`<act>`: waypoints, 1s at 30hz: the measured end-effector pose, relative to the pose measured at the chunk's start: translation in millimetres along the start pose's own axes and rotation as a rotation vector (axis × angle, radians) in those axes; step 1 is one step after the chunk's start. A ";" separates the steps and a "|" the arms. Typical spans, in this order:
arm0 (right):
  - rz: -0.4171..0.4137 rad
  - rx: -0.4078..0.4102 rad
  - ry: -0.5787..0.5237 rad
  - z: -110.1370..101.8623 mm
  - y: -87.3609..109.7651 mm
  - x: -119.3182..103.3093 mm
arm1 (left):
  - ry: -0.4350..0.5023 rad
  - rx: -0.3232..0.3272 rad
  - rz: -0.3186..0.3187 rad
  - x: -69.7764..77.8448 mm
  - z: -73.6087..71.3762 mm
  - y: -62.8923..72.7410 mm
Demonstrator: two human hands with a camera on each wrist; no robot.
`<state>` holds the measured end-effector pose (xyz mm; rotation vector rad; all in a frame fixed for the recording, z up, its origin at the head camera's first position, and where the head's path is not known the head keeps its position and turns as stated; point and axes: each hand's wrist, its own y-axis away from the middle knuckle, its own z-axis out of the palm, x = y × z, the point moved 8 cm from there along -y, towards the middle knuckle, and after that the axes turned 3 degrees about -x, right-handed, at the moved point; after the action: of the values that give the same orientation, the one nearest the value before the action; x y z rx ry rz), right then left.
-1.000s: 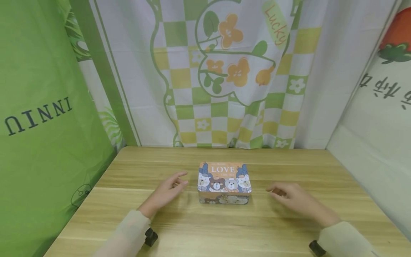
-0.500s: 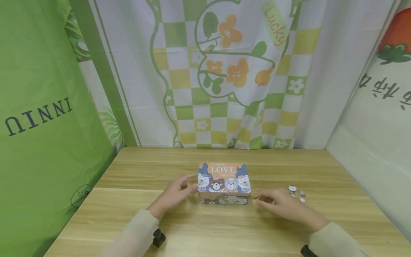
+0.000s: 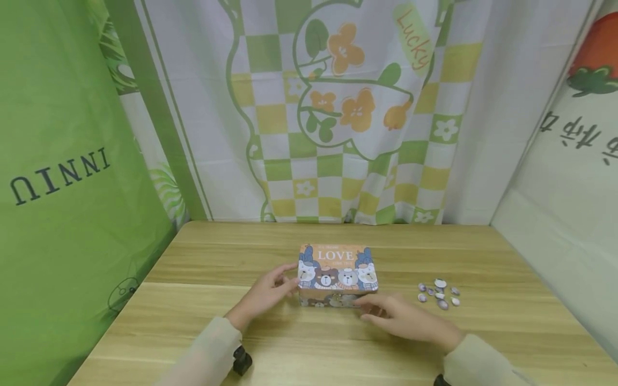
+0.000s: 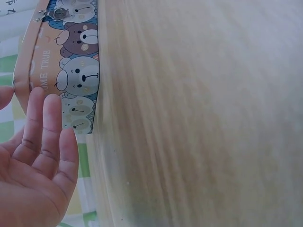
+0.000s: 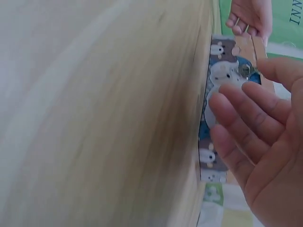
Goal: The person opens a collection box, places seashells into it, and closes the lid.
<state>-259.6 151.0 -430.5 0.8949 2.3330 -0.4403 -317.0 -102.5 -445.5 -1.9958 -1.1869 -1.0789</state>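
Box [image 3: 337, 271], one: lid closed, "LOVE" and bears printed, metal clasp [image 5: 245, 71] at front; stands on a wood-grained table [image 3: 309, 348], between the hands. Hands, two, set apart: left hand [image 3: 264, 294] at the box's left end, fingers extended; right hand [image 3: 405, 321] by the clasp, fingers relaxed (contact cannot be told for either). Shells [image 3: 442, 304], small, purple and white: loose group, right of box.

There is one tin box [image 3: 337, 268], one left hand [image 3: 263, 294], one right hand [image 3: 404, 320], one counter [image 3: 314, 348] and about nine small shells [image 3: 440, 296] (some sit too close together for an exact count).
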 end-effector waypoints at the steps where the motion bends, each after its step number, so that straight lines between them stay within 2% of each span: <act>1: -0.003 -0.017 -0.017 2.9 -1.6 -0.8 | 0.002 0.000 -0.003 -0.5 0.2 0.0; 5: -0.018 -0.068 -0.055 12.9 -7.0 -2.8 | 0.006 0.001 -0.019 -2.5 0.7 -0.2; 8: -0.020 -0.076 -0.069 16.7 -8.9 -4.4 | 0.015 0.002 -0.026 -1.8 1.0 -0.4; 26: 0.062 -0.118 -0.356 27.7 -12.3 -0.3 | 0.056 0.017 -0.033 0.2 1.4 -0.1; 30: 0.101 -0.128 -0.369 31.1 -12.8 0.8 | 0.061 0.024 -0.034 0.8 1.4 0.1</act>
<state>-256.1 127.0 -453.8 0.7910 1.9481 -0.3738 -316.2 -101.1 -445.5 -1.9178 -1.2000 -1.1291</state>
